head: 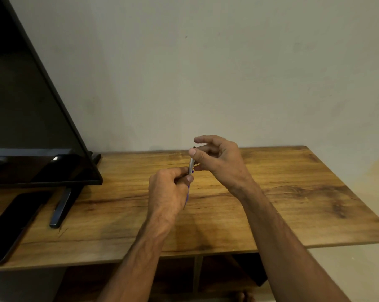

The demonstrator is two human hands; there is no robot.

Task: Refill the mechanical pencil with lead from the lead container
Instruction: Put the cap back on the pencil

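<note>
Gripped in the left hand (169,188), the mechanical pencil (191,165) stood near-upright above the wooden table (293,192). Right hand (221,158) pinched its top end, possibly the cap. Phone (12,223) lay far left.

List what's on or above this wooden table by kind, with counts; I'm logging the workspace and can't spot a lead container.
Slim silver mechanical pencil with blue grip, held in left hand, right hand at its top: 1
Black flat-screen monitor on stand: 1
Black smartphone lying flat: 1
Lead container: 0 in view
Total: 3
</note>
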